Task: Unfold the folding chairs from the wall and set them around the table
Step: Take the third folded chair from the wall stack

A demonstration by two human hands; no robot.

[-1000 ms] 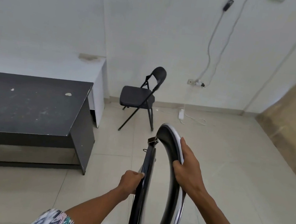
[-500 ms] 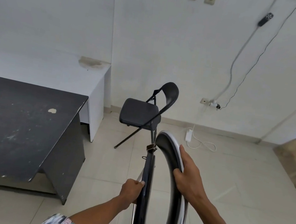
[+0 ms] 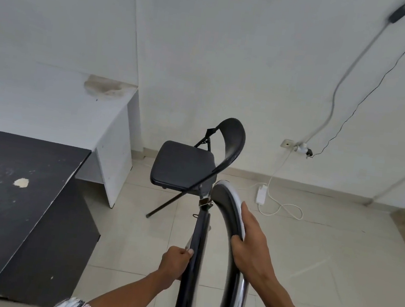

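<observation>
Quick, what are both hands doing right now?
Left hand: closed, gripping the seat edge of the folded chair.
Right hand: closed, gripping the same chair's curved backrest.

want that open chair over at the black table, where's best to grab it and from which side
On the open chair, probably the top of the curved backrest, from behind it, on the right in this view. It stands highest, clear of the seat, which faces left toward the black table.
</observation>
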